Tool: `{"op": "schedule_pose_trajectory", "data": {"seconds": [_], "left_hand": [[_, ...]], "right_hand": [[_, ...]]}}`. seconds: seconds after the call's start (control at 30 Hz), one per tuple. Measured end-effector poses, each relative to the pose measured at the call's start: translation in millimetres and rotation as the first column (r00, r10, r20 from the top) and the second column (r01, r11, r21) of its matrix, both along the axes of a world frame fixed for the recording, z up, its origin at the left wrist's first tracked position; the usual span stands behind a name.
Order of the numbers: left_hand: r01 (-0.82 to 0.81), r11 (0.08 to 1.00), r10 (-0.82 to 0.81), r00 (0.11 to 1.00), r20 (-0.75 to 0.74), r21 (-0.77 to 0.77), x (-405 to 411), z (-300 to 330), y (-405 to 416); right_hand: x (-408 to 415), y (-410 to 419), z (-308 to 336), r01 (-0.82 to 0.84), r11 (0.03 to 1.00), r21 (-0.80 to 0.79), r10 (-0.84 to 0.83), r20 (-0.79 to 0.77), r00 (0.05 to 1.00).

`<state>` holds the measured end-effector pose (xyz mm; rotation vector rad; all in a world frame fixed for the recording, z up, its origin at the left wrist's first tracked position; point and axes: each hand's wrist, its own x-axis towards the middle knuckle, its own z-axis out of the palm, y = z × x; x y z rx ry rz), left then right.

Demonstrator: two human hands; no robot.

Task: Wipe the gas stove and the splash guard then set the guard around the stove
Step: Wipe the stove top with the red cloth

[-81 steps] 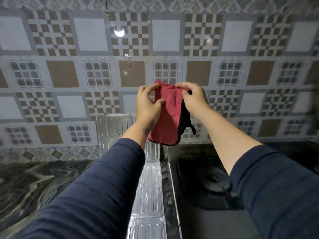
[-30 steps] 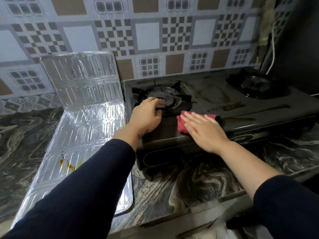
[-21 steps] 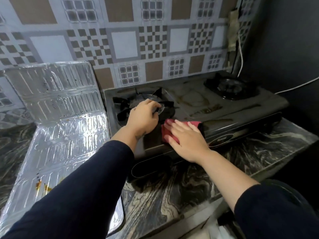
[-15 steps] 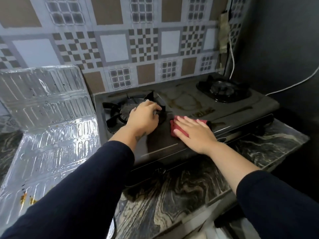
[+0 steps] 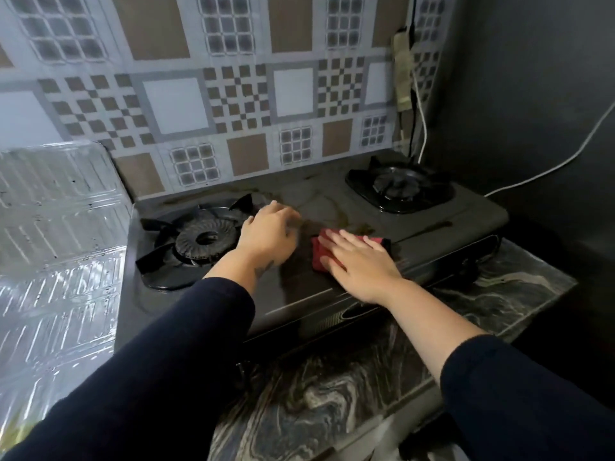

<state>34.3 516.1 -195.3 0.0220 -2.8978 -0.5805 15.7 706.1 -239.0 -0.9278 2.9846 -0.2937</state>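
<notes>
A dark two-burner gas stove (image 5: pixel 466 224) stands on the marble counter against the tiled wall. My right hand (image 5: pixel 357 261) lies flat, fingers spread, pressing a red cloth (image 5: pixel 320 252) onto the stove top between the burners. My left hand (image 5: pixel 269 234) rests curled on the stove top at the right edge of the left burner (image 5: pixel 203 239); it holds nothing that I can see. The silver foil splash guard (image 5: pixel 56 247) lies unfolded to the left of the stove, its far panel leaning up against the wall.
The right burner (image 5: pixel 399 188) sits at the stove's back right. A white cable (image 5: pixel 545 168) runs along the dark side wall on the right. The marble counter (image 5: pixel 332 387) shows in front of the stove, with its edge close to me.
The cloth went from being held up in both hands to lying flat on the stove under my right hand. In the last second my left hand slid from the burner to its right edge.
</notes>
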Motion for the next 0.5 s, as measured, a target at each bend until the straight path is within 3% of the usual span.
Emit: {"op": "schedule_pose_trajectory", "data": {"seconds": [0.13,0.23,0.4,0.5], "left_hand": [[0.008,1.000,-0.008,1.000,-0.016,0.004,-15.1,-7.4,22.4],[-0.030,0.999,0.030,1.000,0.006,-0.018,-24.0,-10.4,33.5],[-0.052,0.998,0.053,0.997,0.049,-0.025,-41.2,-9.9,54.4],[-0.030,0.999,0.033,0.996,0.085,-0.034,-53.4,-6.0,75.9]], "right_hand": [[-46.1,44.7,2.0,0.141,0.988,0.067,-0.144,0.040,0.989],[-72.1,33.7,4.3,0.185,0.980,0.073,-0.190,0.063,0.980],[-49.7,26.8,1.0,0.015,1.000,-0.002,-0.015,0.014,1.000],[-52.7,67.1,1.0,0.037,0.999,-0.015,-0.036,0.016,0.999]]}}
